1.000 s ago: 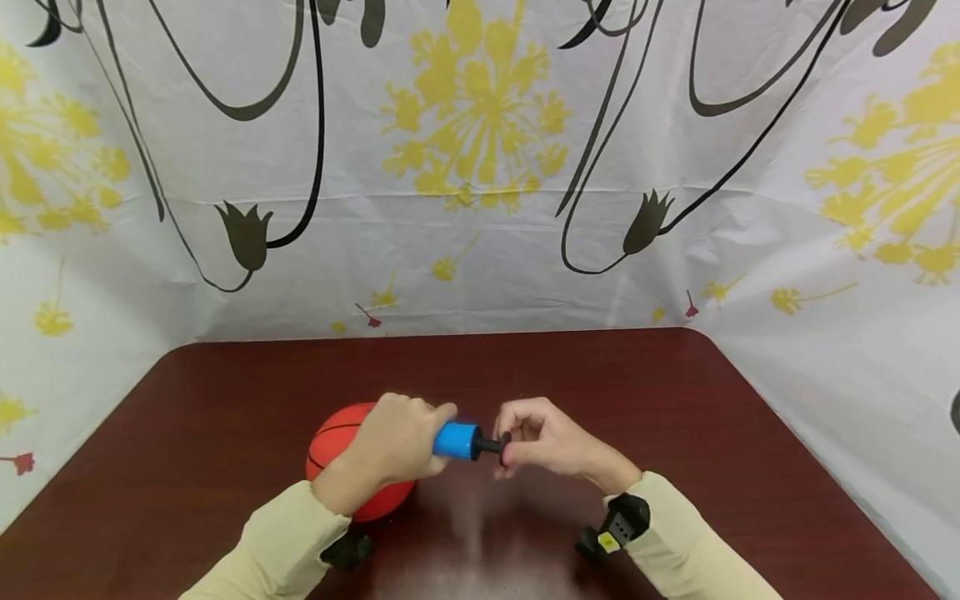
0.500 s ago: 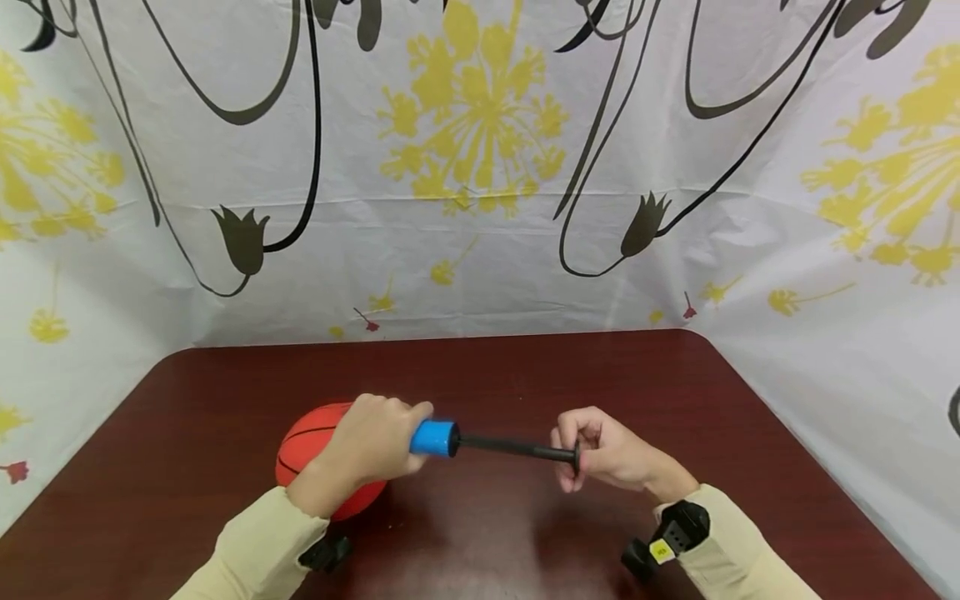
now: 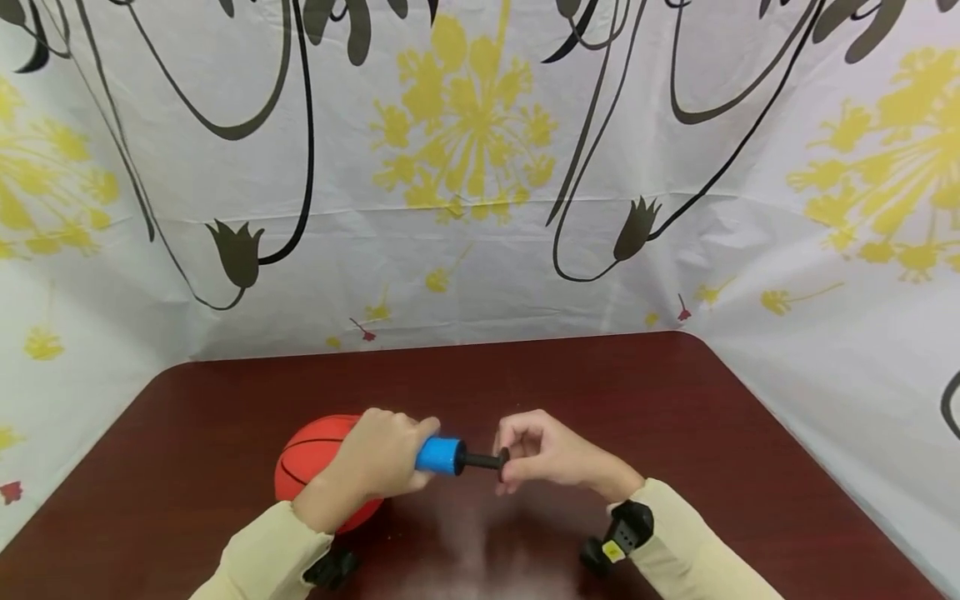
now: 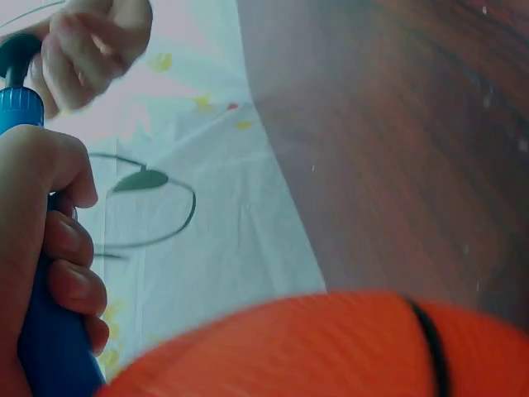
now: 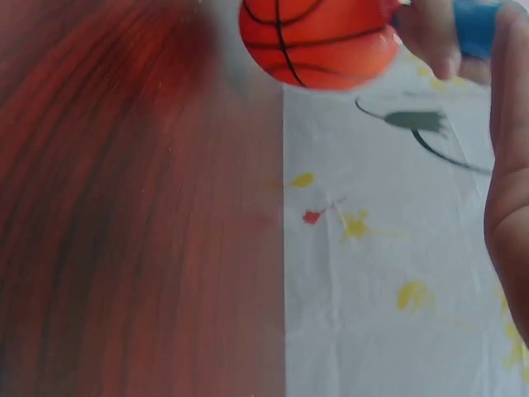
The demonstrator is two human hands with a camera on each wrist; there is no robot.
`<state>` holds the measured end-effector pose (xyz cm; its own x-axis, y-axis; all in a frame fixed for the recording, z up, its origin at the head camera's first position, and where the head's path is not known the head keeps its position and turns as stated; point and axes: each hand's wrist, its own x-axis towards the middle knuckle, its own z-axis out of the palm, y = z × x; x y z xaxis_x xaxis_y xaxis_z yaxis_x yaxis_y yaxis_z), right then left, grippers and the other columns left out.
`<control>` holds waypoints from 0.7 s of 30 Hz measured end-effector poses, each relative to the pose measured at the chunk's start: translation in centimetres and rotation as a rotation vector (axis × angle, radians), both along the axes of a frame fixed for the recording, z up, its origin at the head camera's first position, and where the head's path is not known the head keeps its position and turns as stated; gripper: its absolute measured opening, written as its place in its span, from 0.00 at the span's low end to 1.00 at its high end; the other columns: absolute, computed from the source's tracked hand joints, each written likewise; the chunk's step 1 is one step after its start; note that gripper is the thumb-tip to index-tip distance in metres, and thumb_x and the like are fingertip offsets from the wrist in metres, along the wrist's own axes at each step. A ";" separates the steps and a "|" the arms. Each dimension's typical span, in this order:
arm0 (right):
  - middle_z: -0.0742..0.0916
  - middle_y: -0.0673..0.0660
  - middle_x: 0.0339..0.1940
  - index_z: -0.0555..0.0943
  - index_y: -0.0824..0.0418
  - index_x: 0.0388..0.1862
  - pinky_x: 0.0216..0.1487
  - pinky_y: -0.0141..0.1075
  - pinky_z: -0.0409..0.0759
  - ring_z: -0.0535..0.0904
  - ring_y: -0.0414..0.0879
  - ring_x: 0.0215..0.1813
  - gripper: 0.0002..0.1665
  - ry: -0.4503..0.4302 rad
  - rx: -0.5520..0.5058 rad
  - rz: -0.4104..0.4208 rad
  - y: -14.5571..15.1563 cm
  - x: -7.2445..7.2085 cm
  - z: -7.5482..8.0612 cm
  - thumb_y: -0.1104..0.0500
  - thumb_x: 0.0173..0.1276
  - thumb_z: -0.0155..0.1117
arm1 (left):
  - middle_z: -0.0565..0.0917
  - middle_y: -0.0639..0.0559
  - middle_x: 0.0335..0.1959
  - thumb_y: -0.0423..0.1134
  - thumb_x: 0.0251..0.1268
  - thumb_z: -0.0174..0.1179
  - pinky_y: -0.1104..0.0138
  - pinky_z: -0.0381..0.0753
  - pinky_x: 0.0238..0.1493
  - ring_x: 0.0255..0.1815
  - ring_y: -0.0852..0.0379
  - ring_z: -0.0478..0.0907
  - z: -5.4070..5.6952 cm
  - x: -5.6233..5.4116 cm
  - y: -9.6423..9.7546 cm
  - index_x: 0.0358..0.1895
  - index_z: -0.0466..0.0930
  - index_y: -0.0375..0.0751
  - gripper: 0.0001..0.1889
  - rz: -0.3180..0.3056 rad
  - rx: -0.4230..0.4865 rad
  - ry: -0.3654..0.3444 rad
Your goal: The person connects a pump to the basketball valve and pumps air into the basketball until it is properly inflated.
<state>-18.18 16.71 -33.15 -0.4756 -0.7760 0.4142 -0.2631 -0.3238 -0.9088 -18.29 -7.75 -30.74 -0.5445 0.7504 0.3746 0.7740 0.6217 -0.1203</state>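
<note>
My left hand (image 3: 382, 454) grips the blue barrel of a hand pump (image 3: 439, 456), its fingers curled round it in the left wrist view. Out of the barrel's right end comes a short length of black rod (image 3: 482, 460). At the rod's end my right hand (image 3: 551, 454) pinches the black handle (image 3: 503, 463) between thumb and fingers. An orange ball (image 3: 311, 454) with black basketball lines lies to the left, partly behind my left hand and forearm. In the right wrist view the ball (image 5: 318, 41) appears at the pump's far end; the joint between them is mostly hidden by the left hand.
A dark red-brown table (image 3: 600, 383) with rounded far corners lies below the hands. White cloth (image 3: 480, 275) printed with flowers hangs behind it and along both sides. Each wrist wears a black camera (image 3: 630, 527) on a strap.
My right hand first drew the rod far out to the right, then came back left, pushing most of it into the barrel. The left hand and ball shifted a little left early on.
</note>
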 end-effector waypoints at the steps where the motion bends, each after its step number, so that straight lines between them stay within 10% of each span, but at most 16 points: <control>1: 0.81 0.56 0.28 0.66 0.74 0.25 0.29 0.35 0.79 0.82 0.42 0.31 0.12 -0.021 -0.036 0.030 0.4 0.0 0.0 0.67 0.60 0.57 | 0.72 0.58 0.12 0.44 0.38 0.64 0.71 0.65 0.14 0.11 0.64 0.66 0.0 0.0 -0.3 0.27 0.69 0.44 0.14 0.010 0.007 0.004; 7: 0.73 0.70 0.20 0.63 0.74 0.25 0.30 0.33 0.78 0.81 0.42 0.33 0.17 -0.017 -0.124 0.130 2.8 -0.1 -0.4 0.61 0.62 0.55 | 0.73 0.57 0.13 0.45 0.37 0.65 0.69 0.67 0.15 0.12 0.62 0.68 0.1 -0.3 -1.3 0.28 0.70 0.44 0.15 0.051 0.003 0.013; 14: 0.73 0.77 0.23 0.67 0.74 0.25 0.27 0.41 0.79 0.82 0.42 0.30 0.14 0.006 0.057 0.011 -0.2 -0.2 -0.2 0.64 0.59 0.59 | 0.71 0.58 0.12 0.44 0.37 0.64 0.71 0.63 0.14 0.11 0.64 0.65 -0.2 -0.3 0.7 0.26 0.71 0.44 0.14 0.008 -0.037 -0.014; 21: 0.81 0.60 0.26 0.67 0.73 0.25 0.29 0.39 0.79 0.82 0.43 0.30 0.11 -0.033 0.075 0.034 0.2 -0.7 0.5 0.67 0.59 0.58 | 0.71 0.58 0.11 0.43 0.39 0.63 0.71 0.64 0.14 0.10 0.64 0.65 0.3 -0.4 0.4 0.26 0.69 0.44 0.13 -0.027 -0.001 0.009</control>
<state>-18.90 16.86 -32.63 -0.4607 -0.8201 0.3393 -0.2229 -0.2632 -0.9386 -18.72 -7.30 -30.45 -0.5205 0.7653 0.3786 0.7895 0.6003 -0.1279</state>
